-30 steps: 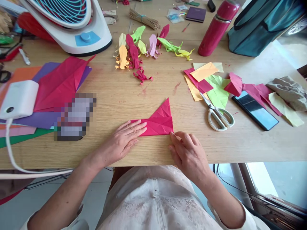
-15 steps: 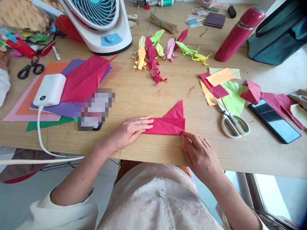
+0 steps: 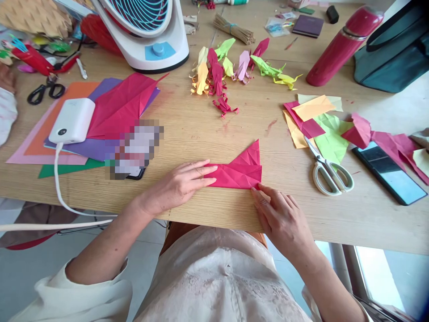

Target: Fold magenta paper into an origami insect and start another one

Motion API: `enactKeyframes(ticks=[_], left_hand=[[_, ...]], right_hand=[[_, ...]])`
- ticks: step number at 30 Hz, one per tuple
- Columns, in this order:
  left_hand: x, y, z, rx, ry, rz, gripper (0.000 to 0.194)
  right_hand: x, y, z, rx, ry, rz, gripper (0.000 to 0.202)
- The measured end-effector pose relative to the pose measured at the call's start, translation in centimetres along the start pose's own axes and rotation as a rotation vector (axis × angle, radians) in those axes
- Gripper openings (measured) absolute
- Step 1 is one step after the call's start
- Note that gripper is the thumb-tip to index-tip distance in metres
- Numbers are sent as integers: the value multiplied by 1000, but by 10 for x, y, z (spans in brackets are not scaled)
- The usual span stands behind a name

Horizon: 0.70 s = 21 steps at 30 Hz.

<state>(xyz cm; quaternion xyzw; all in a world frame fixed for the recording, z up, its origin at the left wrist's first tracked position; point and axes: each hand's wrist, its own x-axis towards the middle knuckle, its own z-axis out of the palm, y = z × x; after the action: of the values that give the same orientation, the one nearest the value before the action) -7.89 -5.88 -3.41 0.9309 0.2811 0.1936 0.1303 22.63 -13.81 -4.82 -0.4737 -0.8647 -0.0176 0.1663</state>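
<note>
A folded sheet of red origami paper (image 3: 234, 175) lies near the table's front edge, with a creased triangular flap pointing up at its right end. My left hand (image 3: 181, 185) rests flat over its left end, fingers stretched out and slightly apart. At the lower right corner, my right hand (image 3: 279, 212) pinches the paper's edge between thumb and index finger. White-handled scissors (image 3: 331, 176) lie to the right of that hand. Left of my left hand is a phone (image 3: 136, 152) with its screen blurred out.
A white power bank (image 3: 72, 120) with a cable sits on coloured paper sheets (image 3: 36, 138). Several folded paper figures (image 3: 219, 74) stand in the middle behind, near a fan (image 3: 161, 51). Paper pieces (image 3: 330, 134), another phone (image 3: 392, 174), a red flask (image 3: 338, 53) and a teal bag (image 3: 385, 67) are on the right.
My left hand's fingers have spread a little on the paper. My right thumb has shifted slightly left along the lower edge. The whole view has moved slightly.
</note>
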Motion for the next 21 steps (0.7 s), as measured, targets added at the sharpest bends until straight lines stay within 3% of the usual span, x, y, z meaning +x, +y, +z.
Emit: enactKeyframes(ticks=[5,11,16,21], left_hand=[[-14,13,-6,76,59,-49,58],[-28,34,2,212,43,-104,51],[-26,28,9,158,80,-127,44],[-22,22,3,111,53,-154,44]], right_hand=[[0,0,0,9,-9,8,34],[-2,1,0,30,-22,25,36],[-1,1,-2,27,-20,16,35],[0,1,-1,30,-2,9,35]])
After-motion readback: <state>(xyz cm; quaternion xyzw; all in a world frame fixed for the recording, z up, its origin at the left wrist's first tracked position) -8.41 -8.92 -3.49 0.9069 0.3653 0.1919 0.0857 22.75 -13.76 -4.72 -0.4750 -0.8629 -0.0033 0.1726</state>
